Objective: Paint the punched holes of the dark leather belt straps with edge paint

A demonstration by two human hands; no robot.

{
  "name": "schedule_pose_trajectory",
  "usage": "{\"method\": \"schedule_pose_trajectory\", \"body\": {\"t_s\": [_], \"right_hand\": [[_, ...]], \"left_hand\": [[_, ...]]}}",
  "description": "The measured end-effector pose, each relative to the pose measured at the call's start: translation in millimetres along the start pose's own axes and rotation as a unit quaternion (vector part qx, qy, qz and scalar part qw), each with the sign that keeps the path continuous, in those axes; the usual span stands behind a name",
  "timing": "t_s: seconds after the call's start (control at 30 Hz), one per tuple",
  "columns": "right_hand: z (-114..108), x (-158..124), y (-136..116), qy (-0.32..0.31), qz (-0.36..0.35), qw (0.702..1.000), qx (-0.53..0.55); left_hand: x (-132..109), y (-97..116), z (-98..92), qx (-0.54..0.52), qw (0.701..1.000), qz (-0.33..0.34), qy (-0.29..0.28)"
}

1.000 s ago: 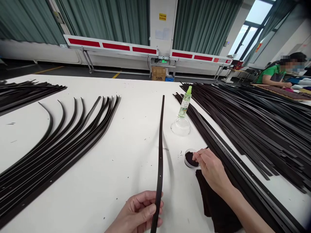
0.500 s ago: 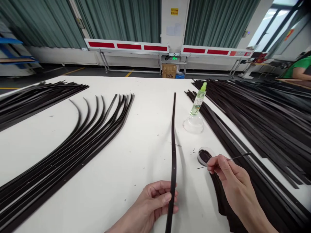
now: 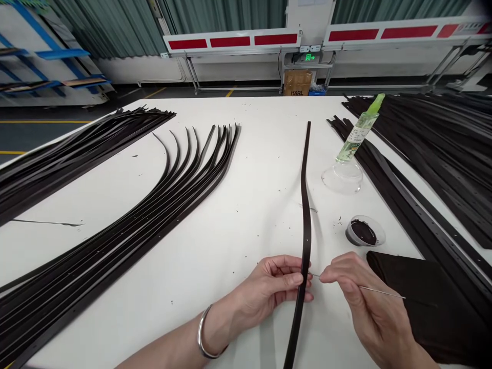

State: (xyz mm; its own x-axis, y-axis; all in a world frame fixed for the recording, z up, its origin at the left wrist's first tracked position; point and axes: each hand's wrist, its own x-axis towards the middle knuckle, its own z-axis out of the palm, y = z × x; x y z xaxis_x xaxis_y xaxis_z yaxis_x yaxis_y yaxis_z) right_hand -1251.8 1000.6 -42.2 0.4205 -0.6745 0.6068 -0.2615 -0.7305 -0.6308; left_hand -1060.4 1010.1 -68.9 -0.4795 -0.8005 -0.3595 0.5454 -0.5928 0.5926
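One long dark leather strap (image 3: 305,205) lies down the middle of the white table (image 3: 246,225). My left hand (image 3: 271,289) pinches its near part between thumb and fingers. My right hand (image 3: 369,307) grips a thin metal needle tool (image 3: 378,292), whose tip touches the strap's edge beside my left thumb. A small clear cup of dark dye (image 3: 364,231) stands just right of the strap. A dark cloth (image 3: 426,302) lies under my right wrist.
A green spray bottle (image 3: 359,130) leans in a clear dish (image 3: 343,178). Fanned straps (image 3: 154,215) cover the left half, another bundle (image 3: 69,154) lies far left, and a large pile (image 3: 430,138) fills the right. Blue racks and a conveyor stand beyond the table.
My right hand has left the dye cup and brought the needle tool across to the strap. The view has swung left and down, and the person at the far right is out of view.
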Motion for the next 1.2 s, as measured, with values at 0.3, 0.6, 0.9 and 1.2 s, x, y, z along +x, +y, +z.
{"method": "schedule_pose_trajectory", "body": {"t_s": [0.3, 0.6, 0.9, 1.2], "right_hand": [[0.4, -4.3, 2.5, -0.024, 0.019, 1.0, 0.002], [2.6, -3.9, 4.6, -0.032, -0.007, 0.999, -0.013], [5.6, -3.5, 2.0, -0.026, -0.008, 0.999, -0.023], [6.6, -6.1, 0.6, -0.02, 0.023, 0.999, -0.021]], "left_hand": [[-1.0, 1.9, 1.5, 0.0, 1.0, -0.004, 0.0], [-1.1, 2.2, 2.6, 0.004, 1.0, -0.002, -0.007], [-1.9, 4.2, 4.4, 0.002, 1.0, -0.004, 0.008], [-1.7, 4.0, 5.7, 0.0, 1.0, -0.002, 0.013]]}}
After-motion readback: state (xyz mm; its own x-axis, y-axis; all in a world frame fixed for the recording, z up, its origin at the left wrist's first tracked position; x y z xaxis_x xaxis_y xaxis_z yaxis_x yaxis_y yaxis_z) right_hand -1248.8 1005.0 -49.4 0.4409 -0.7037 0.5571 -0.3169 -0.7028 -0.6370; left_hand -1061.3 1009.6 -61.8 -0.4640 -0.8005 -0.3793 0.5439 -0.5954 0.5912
